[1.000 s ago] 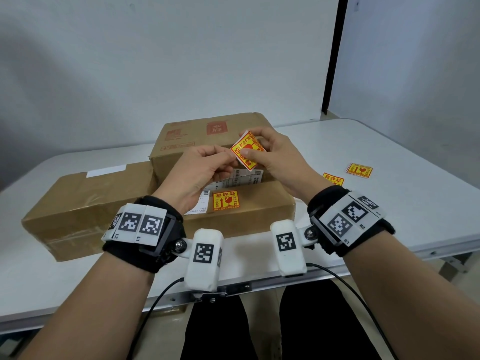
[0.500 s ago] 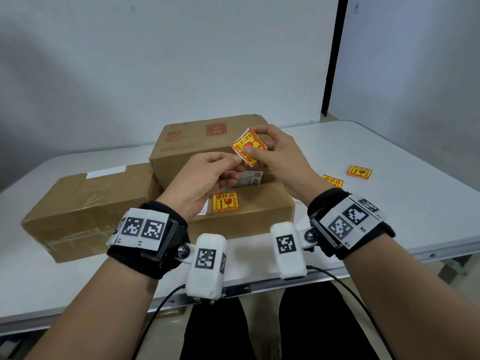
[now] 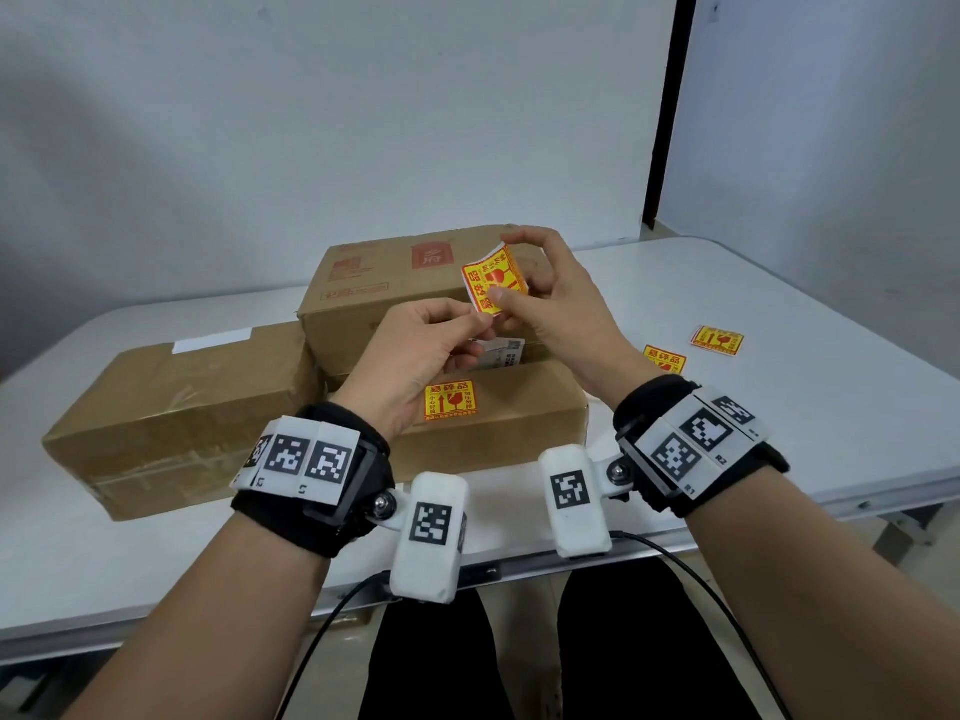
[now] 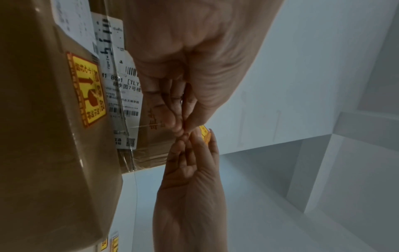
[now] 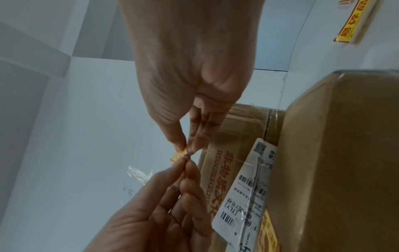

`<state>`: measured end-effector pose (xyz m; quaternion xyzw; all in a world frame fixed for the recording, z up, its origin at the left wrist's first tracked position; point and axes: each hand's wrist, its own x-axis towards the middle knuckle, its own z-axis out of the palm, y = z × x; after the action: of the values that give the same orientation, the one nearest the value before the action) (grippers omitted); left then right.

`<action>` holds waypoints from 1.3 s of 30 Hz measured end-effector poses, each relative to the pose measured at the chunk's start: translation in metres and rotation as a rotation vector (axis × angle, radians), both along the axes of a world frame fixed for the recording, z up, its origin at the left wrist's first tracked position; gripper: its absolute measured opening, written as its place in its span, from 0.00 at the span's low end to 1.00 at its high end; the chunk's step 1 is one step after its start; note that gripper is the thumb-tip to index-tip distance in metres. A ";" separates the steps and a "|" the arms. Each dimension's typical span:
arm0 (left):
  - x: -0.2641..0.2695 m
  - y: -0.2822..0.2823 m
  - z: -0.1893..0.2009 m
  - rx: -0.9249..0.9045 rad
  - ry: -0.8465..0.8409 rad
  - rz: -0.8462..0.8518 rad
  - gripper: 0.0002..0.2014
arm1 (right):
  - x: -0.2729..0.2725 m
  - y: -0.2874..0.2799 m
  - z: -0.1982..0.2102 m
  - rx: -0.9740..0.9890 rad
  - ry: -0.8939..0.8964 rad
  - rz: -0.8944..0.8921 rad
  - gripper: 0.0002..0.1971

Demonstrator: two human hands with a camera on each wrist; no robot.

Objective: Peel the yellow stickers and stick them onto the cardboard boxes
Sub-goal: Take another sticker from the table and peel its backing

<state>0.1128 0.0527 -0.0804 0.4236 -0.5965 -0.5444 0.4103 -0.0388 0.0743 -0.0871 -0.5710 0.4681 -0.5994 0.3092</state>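
Observation:
A yellow-and-red sticker (image 3: 491, 283) is held in the air over the cardboard boxes, curled at its top edge. My right hand (image 3: 514, 291) pinches it with thumb on its face; in the right wrist view the sticker (image 5: 178, 156) shows only as a yellow edge at the fingertips (image 5: 180, 145). My left hand (image 3: 478, 328) pinches its lower corner, and the left wrist view shows both pinches meeting at the sticker (image 4: 205, 134). The front box (image 3: 524, 407) carries a stuck sticker (image 3: 450, 400). A taller box (image 3: 384, 283) stands behind, a long box (image 3: 182, 397) to the left.
Two loose yellow stickers (image 3: 665, 359) (image 3: 717, 340) lie on the white table (image 3: 779, 387) to the right of the boxes. A white shipping label (image 3: 501, 351) is on the front box's top. A wall stands close behind the table.
Both hands have lifted the sticker a little higher and farther over the back box. The sticker, flat before, now curls, with my left pinch drawn below my right.

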 end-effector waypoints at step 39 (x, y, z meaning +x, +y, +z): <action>-0.005 0.003 -0.005 -0.057 -0.027 0.072 0.04 | 0.000 0.001 -0.003 0.086 -0.112 -0.075 0.21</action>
<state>0.1078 0.0555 -0.0849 0.4402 -0.6015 -0.5063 0.4337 -0.0385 0.0750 -0.0905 -0.5049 0.4963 -0.6209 0.3365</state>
